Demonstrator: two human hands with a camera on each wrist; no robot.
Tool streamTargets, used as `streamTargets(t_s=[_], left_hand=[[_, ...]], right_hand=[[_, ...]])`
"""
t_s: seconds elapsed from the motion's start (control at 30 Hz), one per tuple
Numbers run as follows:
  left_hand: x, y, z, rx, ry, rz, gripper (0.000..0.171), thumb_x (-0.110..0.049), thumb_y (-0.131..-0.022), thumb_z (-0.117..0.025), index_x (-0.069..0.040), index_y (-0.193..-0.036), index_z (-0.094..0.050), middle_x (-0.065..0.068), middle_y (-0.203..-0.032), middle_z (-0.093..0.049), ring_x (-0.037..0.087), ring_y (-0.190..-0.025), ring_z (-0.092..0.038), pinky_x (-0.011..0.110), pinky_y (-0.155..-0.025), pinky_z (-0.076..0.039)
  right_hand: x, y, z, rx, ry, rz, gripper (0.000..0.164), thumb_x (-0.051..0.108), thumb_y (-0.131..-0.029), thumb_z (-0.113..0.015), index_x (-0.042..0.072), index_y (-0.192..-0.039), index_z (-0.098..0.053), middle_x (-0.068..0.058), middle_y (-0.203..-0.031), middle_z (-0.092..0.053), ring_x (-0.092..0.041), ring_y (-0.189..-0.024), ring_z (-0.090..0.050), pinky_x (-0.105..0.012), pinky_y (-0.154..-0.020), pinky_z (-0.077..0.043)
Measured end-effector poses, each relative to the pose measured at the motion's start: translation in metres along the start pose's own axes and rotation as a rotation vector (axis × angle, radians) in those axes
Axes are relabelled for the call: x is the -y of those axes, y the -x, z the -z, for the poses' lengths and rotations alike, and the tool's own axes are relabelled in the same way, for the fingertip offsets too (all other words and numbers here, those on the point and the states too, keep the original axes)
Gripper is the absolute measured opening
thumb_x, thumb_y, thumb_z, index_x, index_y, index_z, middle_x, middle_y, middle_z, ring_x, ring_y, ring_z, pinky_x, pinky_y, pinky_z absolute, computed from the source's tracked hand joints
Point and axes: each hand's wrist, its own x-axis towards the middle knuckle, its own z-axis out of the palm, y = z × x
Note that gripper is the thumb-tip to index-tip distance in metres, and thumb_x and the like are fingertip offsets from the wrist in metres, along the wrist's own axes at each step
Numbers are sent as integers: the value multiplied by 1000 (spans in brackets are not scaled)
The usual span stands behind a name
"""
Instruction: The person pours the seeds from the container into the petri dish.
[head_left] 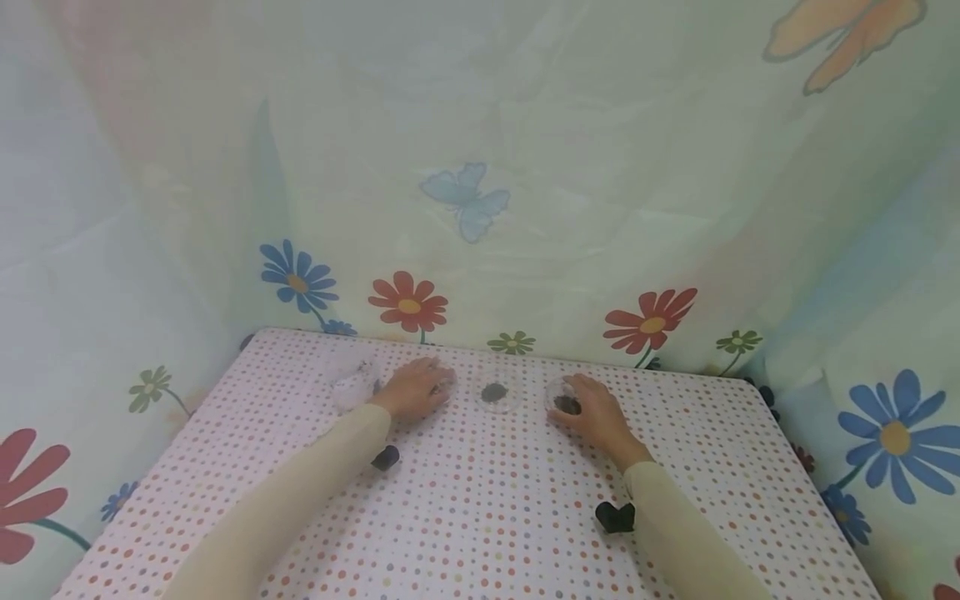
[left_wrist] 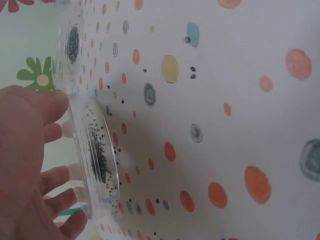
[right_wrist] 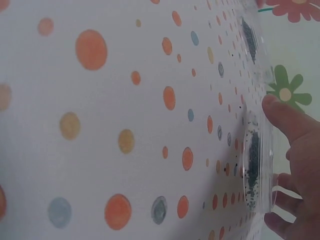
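My left hand (head_left: 415,390) grips the rim of a shallow transparent round dish (left_wrist: 98,155), thumb on one side and fingers on the other. Dark grains lie heaped in its middle, with more scattered around them. To the right, my right hand (head_left: 597,412) holds a similar dish (right_wrist: 253,165) by its edge, also with a dark heap of grains inside. Between the hands a third dish (head_left: 495,392) sits untouched on the table, a dark patch at its centre. Both held dishes are at the table surface; whether they are slightly raised I cannot tell.
Left of my left hand lies more transparent dishware (head_left: 352,387) with scattered dark specks. A dotted cloth covers the table (head_left: 480,517); a few loose dark grains lie on it near the left dish. Behind stands a flowered curtain (head_left: 525,250). Black straps hang at both wrists.
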Motion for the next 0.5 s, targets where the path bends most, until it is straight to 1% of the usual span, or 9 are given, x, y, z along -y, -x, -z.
streamTargets(t_s=[0.1, 0.2, 0.33, 0.4, 0.5], left_hand=[[-2, -3, 0, -4, 0, -12, 45, -40, -93, -47, -28, -136, -42, 4, -150, -29, 24, -140, -22, 48, -114, -18], [-2, -6, 0, -9, -3, -8, 47, -41, -92, -48, -29, -137, -41, 3, -150, -29, 24, -140, -22, 48, -114, -19], [-1, -8, 0, -4, -2, 3, 51, -43, -90, -50, -30, -138, -39, 2, -150, -27, 24, -140, -22, 49, -113, -21], [-1, -8, 0, -5, -15, -3, 52, -44, -90, -51, -30, -138, -38, 3, -150, -27, 25, -139, -23, 50, -112, -23], [-2, -6, 5, -4, -35, -25, 54, -43, -90, -51, -28, -139, -37, 5, -150, -27, 26, -139, -24, 51, -111, -24]], right_hand=[[0, 2, 2, 3, 14, -1, 73, 44, -78, -67, 11, -137, -39, -16, -143, -36, -37, -132, -31, -57, -106, -28], [2, 3, 4, 1, 17, 2, 73, 44, -79, -66, 10, -137, -38, -17, -143, -35, -38, -131, -31, -57, -107, -27], [6, 1, 7, -42, 20, 44, 70, 46, -82, -62, 10, -137, -38, -16, -144, -35, -37, -132, -31, -57, -107, -26], [9, -1, 10, -80, 24, 84, 68, 47, -83, -60, 10, -137, -39, -16, -143, -36, -36, -132, -32, -58, -107, -26], [16, 0, 18, -120, 38, 134, 66, 50, -84, -56, 12, -136, -40, -14, -141, -39, -34, -131, -33, -58, -106, -27]])
